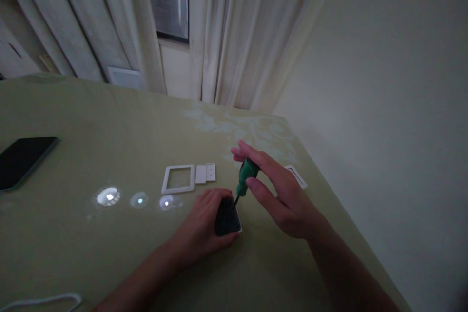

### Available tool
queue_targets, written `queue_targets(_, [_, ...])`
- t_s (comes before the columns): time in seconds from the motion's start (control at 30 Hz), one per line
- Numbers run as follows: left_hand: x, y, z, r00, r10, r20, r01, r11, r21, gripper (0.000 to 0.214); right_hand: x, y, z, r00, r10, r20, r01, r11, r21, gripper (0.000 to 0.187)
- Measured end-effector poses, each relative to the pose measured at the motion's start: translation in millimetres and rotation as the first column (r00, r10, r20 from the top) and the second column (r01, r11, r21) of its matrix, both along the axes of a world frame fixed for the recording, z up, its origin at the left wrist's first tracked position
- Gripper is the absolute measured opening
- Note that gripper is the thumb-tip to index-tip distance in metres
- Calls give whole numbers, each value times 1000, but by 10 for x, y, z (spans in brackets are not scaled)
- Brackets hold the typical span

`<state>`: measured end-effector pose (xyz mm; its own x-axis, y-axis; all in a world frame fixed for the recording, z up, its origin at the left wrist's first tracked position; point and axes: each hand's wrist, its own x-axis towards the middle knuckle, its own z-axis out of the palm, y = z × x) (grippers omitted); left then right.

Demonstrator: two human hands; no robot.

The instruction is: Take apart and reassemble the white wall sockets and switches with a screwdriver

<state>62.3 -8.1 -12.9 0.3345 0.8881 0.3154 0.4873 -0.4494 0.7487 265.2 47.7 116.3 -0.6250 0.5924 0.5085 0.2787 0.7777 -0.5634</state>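
My left hand (204, 219) is closed around a small square part (225, 219) with a dark back and a thin white edge, which looks like the back of a wall switch. In my right hand (285, 195) is a screwdriver (246, 174) with a green handle, held between thumb and fingers. It leans a little, and its dark shaft points down at the dark back near the upper right edge. Whether the tip sits in a screw is too small to tell. Beyond my left hand lie a white square frame (164, 180) and two small white rectangular pieces (205, 174), side by side.
A pale green table (120, 253) holds everything. At far left lies a dark flat phone or tablet (25, 158). Another white frame-like piece (297, 177) is partly behind my right hand. A white cable (47, 298) lies at bottom left. Curtains (241, 34) and a wall (395, 107) border the table.
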Motion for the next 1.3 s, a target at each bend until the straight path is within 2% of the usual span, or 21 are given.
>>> queue_targets(0.07, [1,-1,-2,1000,0,-6,0,1000,-6,67,9,2,14,999,-5,-37,3,999,-51,50])
queue_targets(0.17, [3,-3,-11,1000,3,-10,-4,1000,-12,66,9,5,18,980,-139,-145,151,986,70,29])
queue_targets(0.23, [3,-5,-16,1000,3,-8,-3,1000,-9,67,15,3,27,979,-160,-129,173,980,100,33])
queue_targets(0.37, [5,-5,-21,1000,5,0,-5,1000,-11,65,37,1,51,999,-27,-17,27,999,-36,53])
queue_targets(0.43, [7,-4,-23,1000,7,5,-6,1000,-11,65,32,5,44,996,-57,-64,57,998,-3,45])
queue_targets(0.5, [8,-1,-24,1000,7,8,-7,1000,-8,66,21,10,32,985,-135,-109,145,985,90,35])
queue_targets(0.57, [9,0,-20,1000,9,9,-9,1000,-6,67,23,14,36,983,-157,-89,167,980,110,38])
queue_targets(0.67, [9,-1,-8,1000,15,4,-15,1000,-15,65,63,20,77,999,-40,-8,40,998,-46,54])
queue_targets(0.73, [6,-4,-7,1000,15,-1,-15,1000,-23,65,93,31,102,1000,-2,-22,0,994,-108,49])
queue_targets(0.83, [3,-6,-23,1000,12,-7,-12,1000,-17,67,108,52,100,989,-128,-80,128,992,-1,30])
queue_targets(0.9, [3,-6,-34,1000,13,-6,-13,1000,-5,67,104,60,81,978,-191,-80,196,979,60,32])
queue_targets(1.0, [7,-7,-36,1000,21,-3,-21,1000,-1,66,112,52,66,995,-101,-13,100,994,-31,52])
queue_targets(1.07, [12,-7,-31,1000,20,-7,-20,1000,-11,67,120,37,75,1000,-22,-9,21,995,-96,58])
queue_targets(1.2, [16,0,-31,1000,15,-11,-15,1000,-8,67,116,-8,123,998,-41,-40,42,999,30,43])
queue_targets(1.3, [17,4,-37,1000,10,-8,-10,1000,-7,66,127,-33,152,999,-44,27,44,999,8,53])
